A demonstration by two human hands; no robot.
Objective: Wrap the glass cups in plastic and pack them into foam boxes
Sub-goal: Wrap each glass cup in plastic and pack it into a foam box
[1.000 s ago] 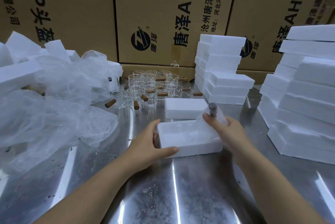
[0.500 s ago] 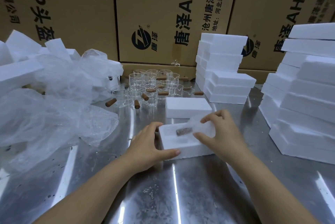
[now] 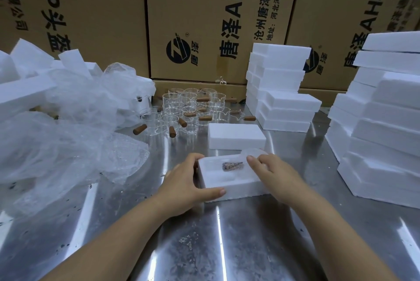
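Seating wrapped cup [image 3: 233, 165] in foam box [image 3: 227, 186], mid-frame.
The left hand [image 3: 181, 180] clasps the box's left end; right hand [image 3: 275, 169] curls over the cup's right end.

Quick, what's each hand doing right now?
Left hand: grips the left end of the foam box, fingers curled round it.
Right hand: rests on the wrapped cup in that box; whether it grips cannot be told.

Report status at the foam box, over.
Left hand grips foam box, left end. Right hand holds wrapped cup, lying in the cavity. Nothing blocking.
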